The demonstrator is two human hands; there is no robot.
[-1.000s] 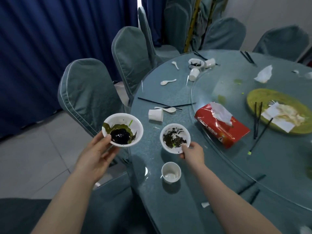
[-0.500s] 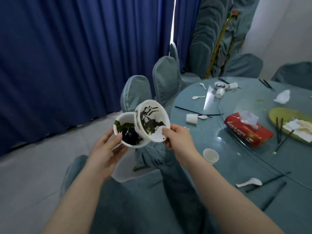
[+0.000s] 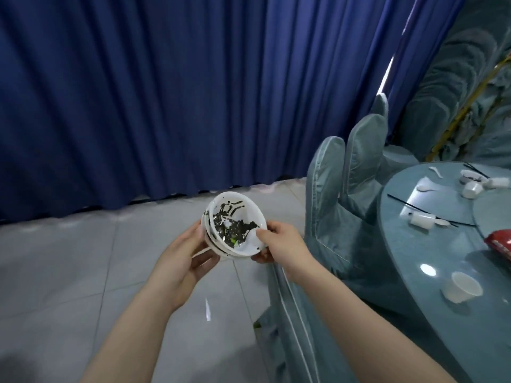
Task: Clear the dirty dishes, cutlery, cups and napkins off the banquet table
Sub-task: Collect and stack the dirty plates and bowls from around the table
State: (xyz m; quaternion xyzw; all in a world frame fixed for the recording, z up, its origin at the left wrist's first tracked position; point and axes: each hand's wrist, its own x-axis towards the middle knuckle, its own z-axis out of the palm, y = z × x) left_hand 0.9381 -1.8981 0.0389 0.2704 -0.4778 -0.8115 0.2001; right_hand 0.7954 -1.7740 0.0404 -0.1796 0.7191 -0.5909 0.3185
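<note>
From the head camera I am seeing both hands holding two stacked bowls point(image 3: 235, 228) out over the tiled floor point(image 3: 69, 258), away from the desk point(image 3: 414, 258). My left hand point(image 3: 182, 255) is cupping the lower bowl from underneath with curled fingers, and my right hand point(image 3: 279, 241) is pinching the rim of the upper bowl, thumb on the inside. The upper bowl is tilting toward me, showing dark scraps stuck inside. A covered chair point(image 3: 331, 217) is standing between the bowls and the desk edge. On the desk a white cup point(image 3: 461, 287) is sitting upright, another cup point(image 3: 421, 221) is lying on its side beside black chopsticks point(image 3: 420, 211), and a red tissue pack point(image 3: 500, 240) is showing at the right edge. Blue curtains point(image 3: 166, 92) are hanging behind.
</note>
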